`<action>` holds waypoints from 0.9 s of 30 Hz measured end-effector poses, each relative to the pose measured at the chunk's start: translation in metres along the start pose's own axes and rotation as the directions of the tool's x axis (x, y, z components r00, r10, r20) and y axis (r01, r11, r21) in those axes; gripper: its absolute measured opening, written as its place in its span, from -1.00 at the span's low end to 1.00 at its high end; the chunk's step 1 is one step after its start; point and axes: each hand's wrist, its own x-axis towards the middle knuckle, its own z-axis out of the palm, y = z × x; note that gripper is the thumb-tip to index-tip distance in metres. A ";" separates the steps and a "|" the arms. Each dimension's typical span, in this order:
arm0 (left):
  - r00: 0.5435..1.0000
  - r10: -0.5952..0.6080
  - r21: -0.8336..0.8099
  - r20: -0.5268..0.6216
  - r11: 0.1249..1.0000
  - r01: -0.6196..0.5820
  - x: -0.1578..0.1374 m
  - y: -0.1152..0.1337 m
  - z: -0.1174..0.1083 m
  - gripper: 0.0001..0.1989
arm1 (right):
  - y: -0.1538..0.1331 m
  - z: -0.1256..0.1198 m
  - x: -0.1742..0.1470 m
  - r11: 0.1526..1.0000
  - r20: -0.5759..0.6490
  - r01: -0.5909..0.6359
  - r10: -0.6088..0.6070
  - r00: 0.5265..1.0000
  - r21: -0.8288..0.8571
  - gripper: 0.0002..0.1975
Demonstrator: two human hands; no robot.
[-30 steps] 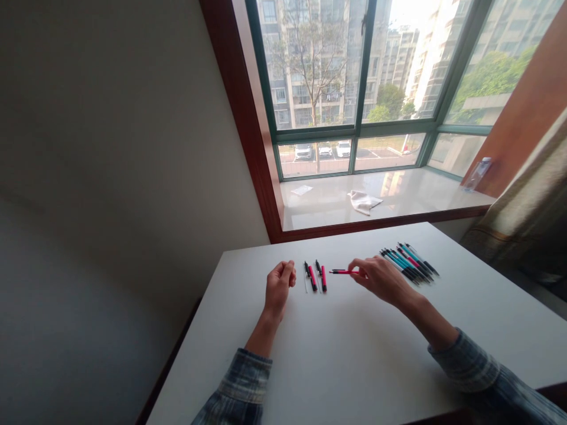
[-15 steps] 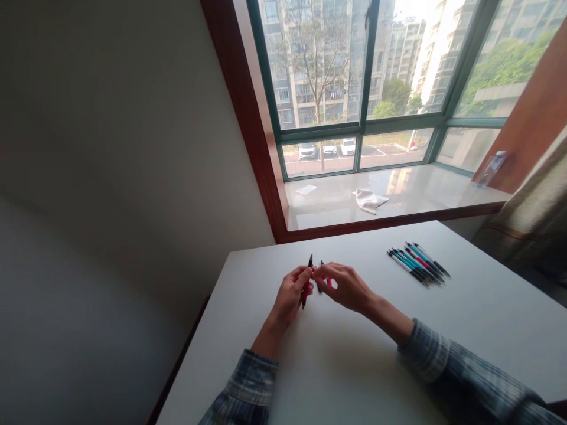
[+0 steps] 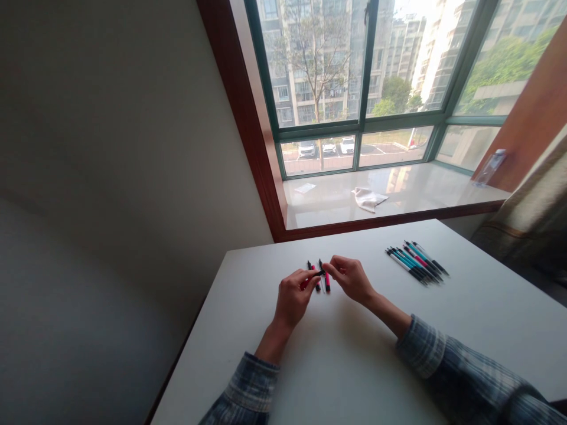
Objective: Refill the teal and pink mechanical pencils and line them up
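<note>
Just below the middle of the frame, we see the left hand (image 3: 293,298) closed around a red and black pen (image 3: 319,273), its thumb and fingertips pinched together on it. The pen slants up to the right, its black end sticking out toward the right hand (image 3: 353,280). That hand is curled, thumb and forefinger close together at the black end; we cannot tell whether they grip it or merely meet it.

Directly behind the held pen, near the centre of the frame, we find pink and black pen parts (image 3: 327,282) lying on the white table (image 3: 363,372), partly hidden by the left hand. A thin white refill (image 3: 323,285) lies beside them.

At centre right, well apart from both hands, we see a slanting row of pens (image 3: 414,264) in turquoise, white, pink and black. Above the table, on the pale windowsill (image 3: 411,189), we make out a crumpled white cloth (image 3: 370,199) and, toward the frame's right edge, a clear bottle (image 3: 489,167).
</note>
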 end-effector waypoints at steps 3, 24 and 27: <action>0.999 -0.044 -0.024 0.009 0.999 0.044 0.000 -0.002 0.000 -0.76 | -0.003 -0.002 0.001 0.996 0.030 0.002 -0.004 1.000 0.086 -0.62; 0.959 -0.275 -0.418 0.060 0.866 0.275 0.004 -0.009 0.002 -0.61 | 0.036 -0.022 0.021 0.973 -0.026 0.081 -0.088 0.996 -0.217 -0.82; 0.957 -0.288 -0.414 0.034 0.868 0.276 0.004 -0.010 0.002 -0.65 | 0.048 -0.019 0.029 0.936 0.019 0.066 -0.063 0.998 -0.347 -0.80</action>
